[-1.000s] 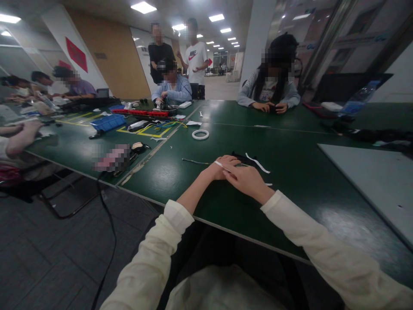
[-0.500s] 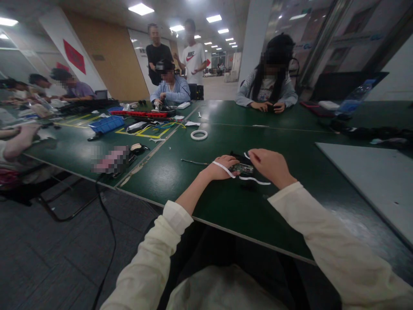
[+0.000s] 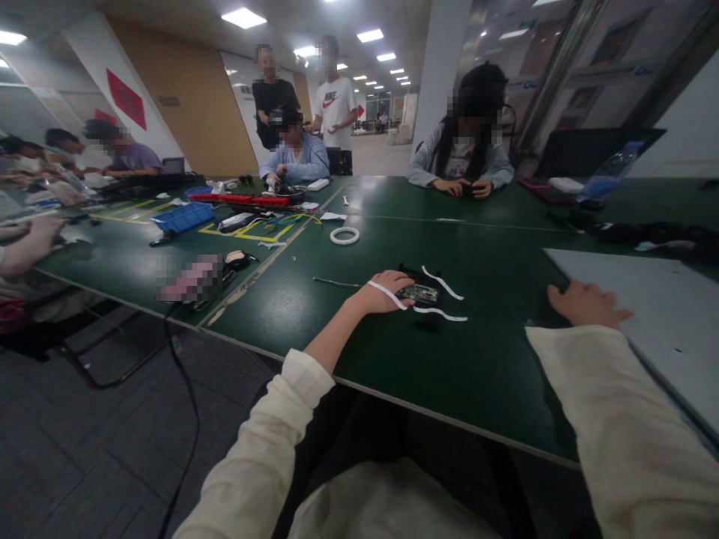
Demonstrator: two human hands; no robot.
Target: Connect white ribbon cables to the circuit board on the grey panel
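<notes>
The grip of our left hand [image 3: 387, 293] seems to pinch one circuit board [image 3: 420, 293] on the worktop [image 3: 494, 247]. Three white strips [image 3: 443, 284] lie around it, one across the knuckles. At three o'clock our right hand [image 3: 587, 303] lies flat, grip wide, on one grey sheet [image 3: 651, 299]. One tape roll [image 3: 344, 236] sits at eleven o'clock.
</notes>
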